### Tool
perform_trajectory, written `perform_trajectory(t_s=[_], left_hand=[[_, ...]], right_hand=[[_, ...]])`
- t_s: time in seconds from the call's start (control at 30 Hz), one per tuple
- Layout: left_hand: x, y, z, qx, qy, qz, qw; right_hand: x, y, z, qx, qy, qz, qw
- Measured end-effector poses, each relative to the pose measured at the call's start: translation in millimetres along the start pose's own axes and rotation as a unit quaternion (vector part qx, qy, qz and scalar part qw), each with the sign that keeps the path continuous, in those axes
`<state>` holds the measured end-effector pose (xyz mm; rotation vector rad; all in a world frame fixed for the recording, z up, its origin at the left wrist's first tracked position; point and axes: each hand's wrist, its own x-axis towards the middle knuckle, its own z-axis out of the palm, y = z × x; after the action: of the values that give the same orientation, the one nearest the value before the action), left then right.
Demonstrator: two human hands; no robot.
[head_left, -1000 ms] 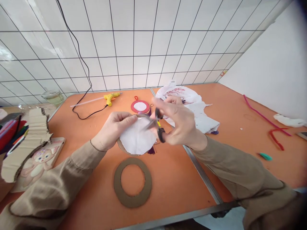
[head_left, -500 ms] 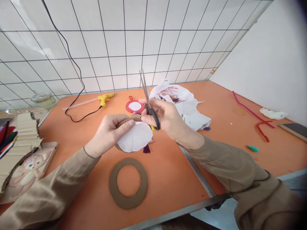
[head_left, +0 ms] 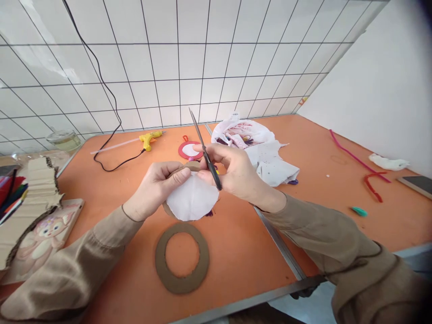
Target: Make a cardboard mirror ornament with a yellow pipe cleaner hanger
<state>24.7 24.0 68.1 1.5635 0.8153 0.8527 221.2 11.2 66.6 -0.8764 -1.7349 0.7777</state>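
Between thumb and fingers, my left hand [head_left: 165, 182] grips the left edge of a round white fabric piece [head_left: 193, 198] laid against a cardboard ring [head_left: 193, 166]. My right hand [head_left: 229, 168] is closed round a pair of scissors [head_left: 206, 157] with dark handles, the blades pointing up and away; its thumb and fingertips also touch the fabric's upper right edge. Just below lies a second, loose cardboard ring [head_left: 182, 285]. Behind my hands is a red ring with a white centre [head_left: 191, 150] and a red loop on top. A dark purple tassel [head_left: 209, 212] is mostly hidden behind the fabric.
A yellow glue gun [head_left: 147, 140] with its cord lies at the back left. White cloth [head_left: 275, 166] and a plastic bag [head_left: 266, 133] are behind my right hand. Torn cardboard [head_left: 40, 189] sits at left; pipe cleaners [head_left: 373, 188] lie at right.
The scissors have closed and tipped further left in my right hand. The white fabric has shifted slightly right and down, covering more of the tassel.
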Motion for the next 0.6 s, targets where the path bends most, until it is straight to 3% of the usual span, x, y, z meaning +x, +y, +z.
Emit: perform_trajectory(t_s=[0.17,0.37,0.53,0.6], left_hand=[[1.1,-3.3,2.2,-0.005,-0.004,-0.019,1.0],[0.2,-2.8,2.7,-0.02,0.018,-0.054,0.998],[1.1,0.6,-1.6,-0.027,0.036,-0.044,0.998],[1.7,1.9,-4.3,-0.03,0.044,-0.04,0.998]], right_hand=[[-4.7,1.3,3.0,-0.046,0.001,-0.02,0.999],[-6.0,0.8,5.1,-0.014,-0.006,-0.018,1.0],[1.9,-4.8,-14.5,0.053,-0.059,0.003,0.997],[4.8,-6.6,-30.3,0.07,-0.127,-0.022,0.989]])
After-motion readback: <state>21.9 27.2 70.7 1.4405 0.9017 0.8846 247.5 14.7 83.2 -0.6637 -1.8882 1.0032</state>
